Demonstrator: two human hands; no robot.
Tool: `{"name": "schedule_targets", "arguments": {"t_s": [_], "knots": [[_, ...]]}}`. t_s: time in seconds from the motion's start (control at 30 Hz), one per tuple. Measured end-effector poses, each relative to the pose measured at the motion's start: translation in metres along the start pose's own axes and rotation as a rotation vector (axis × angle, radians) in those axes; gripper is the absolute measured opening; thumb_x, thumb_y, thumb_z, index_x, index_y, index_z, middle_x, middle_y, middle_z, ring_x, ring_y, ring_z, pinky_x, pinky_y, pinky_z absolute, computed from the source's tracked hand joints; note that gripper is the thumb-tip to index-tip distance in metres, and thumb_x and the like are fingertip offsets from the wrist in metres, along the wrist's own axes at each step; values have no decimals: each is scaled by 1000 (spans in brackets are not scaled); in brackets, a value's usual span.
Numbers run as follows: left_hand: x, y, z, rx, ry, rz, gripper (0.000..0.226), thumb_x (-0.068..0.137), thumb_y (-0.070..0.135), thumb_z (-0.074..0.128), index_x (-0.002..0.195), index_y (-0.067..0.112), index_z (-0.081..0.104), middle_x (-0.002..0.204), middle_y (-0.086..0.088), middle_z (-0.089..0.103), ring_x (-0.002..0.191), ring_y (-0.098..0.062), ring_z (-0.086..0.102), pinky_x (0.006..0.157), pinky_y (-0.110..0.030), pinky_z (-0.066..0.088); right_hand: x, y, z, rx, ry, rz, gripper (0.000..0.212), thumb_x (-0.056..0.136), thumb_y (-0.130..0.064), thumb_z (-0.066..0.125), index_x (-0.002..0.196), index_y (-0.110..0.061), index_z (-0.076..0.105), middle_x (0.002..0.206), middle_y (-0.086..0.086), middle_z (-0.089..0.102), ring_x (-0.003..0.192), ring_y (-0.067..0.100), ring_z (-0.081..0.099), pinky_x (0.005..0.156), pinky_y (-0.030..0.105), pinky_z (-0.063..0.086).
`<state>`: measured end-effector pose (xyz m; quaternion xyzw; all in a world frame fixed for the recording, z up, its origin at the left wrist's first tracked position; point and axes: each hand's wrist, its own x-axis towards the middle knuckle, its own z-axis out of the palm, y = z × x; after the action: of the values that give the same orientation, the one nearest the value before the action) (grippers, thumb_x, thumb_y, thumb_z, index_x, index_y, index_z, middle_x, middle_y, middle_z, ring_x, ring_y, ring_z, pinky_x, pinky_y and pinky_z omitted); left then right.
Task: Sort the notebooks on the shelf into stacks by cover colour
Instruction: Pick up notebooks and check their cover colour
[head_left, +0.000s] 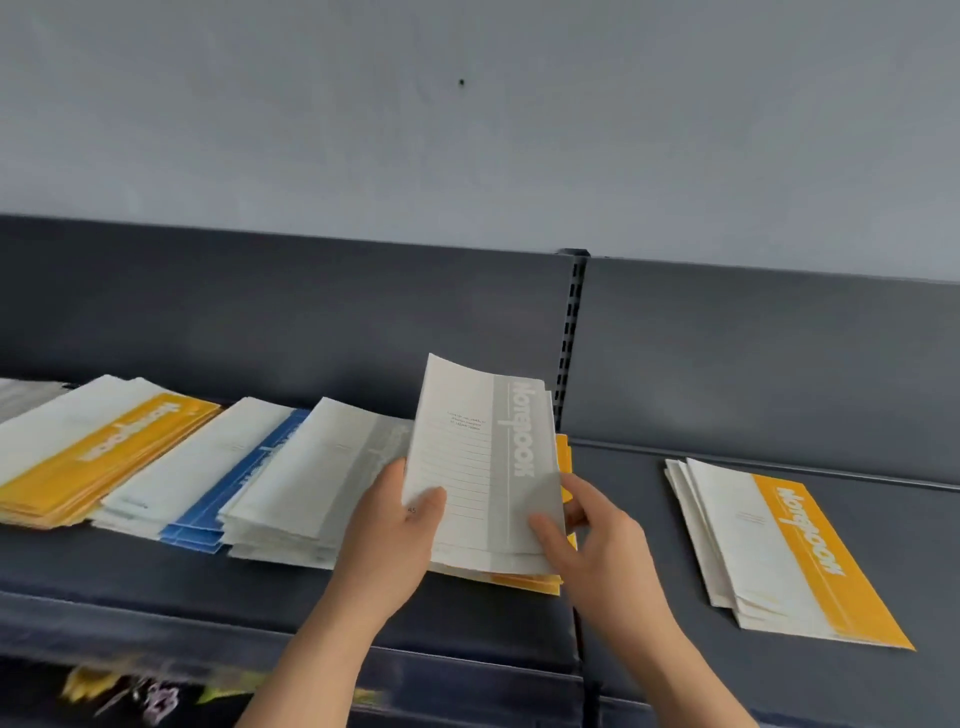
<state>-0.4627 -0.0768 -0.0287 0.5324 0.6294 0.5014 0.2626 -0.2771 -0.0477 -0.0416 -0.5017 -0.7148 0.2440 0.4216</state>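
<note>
Both bare forearms reach in from the lower edge. The left hand (395, 525) pinches the near-left edge of a white paper notebook with a grey spine band (467, 457), thumb on its cover. The right hand (597, 535) grips its near-right corner. The notebook is held tilted up over a yellow-edged pile of notebooks (535, 583) on the dark grey metal shelf (291, 571).
</note>
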Motion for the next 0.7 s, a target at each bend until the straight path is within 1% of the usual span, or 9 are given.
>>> {"name": "schedule_targets", "arguments": {"t_s": [0.1,0.2,0.23,0.33,0.47,0.57,0.7], "knots": [[5,-12,-42,96,35,19,27,95,26,54,122,26,54,117,16,58,103,-3,55,58,-5,44,5,-23,35,-11,-15,4,24,88,-30,62,107,-42,53,75,-9,61,72,7,58,61,19,47],[12,-23,-81,211,59,29,22,92,33,57,113,33,50,113,18,54,96,-1,50,58,-6,41,9,-47,67,-24,-23,2,35,89,-29,61,122,-31,53,79,-12,61,75,4,58,60,12,46],[16,-27,-93,236,63,22,23,92,34,58,113,34,50,115,17,55,95,-1,50,58,-7,40,10,-54,77,-35,-24,3,37,89,-30,61,125,-28,53,80,-13,61,76,3,58,61,10,45],[29,-41,-122,285,67,10,32,91,34,60,121,28,53,122,10,59,100,-6,54,58,-7,41,12,-71,106,-82,-16,-3,38,88,-33,60,125,-25,54,82,-13,62,78,4,58,61,15,48],[44,-57,-146,318,42,15,34,90,33,61,122,24,53,125,6,59,103,-9,56,62,-7,42,17,-87,137,-136,18,21,40,88,-36,60,126,-23,54,88,-12,62,79,7,58,69,24,51],[50,-68,-161,306,17,-6,33,91,33,60,121,24,52,124,6,59,96,-7,54,64,-12,48,19,-96,153,-165,16,53,46,88,-36,59,131,-22,51,89,-9,61,81,11,56,72,24,47],[56,-79,-187,247,33,-11,32,93,29,58,123,22,54,124,6,60,97,-4,52,61,-8,43,24,-116,171,-156,6,-3,39,88,-35,59,125,-23,55,85,-11,62,80,9,57,68,21,45]]}}
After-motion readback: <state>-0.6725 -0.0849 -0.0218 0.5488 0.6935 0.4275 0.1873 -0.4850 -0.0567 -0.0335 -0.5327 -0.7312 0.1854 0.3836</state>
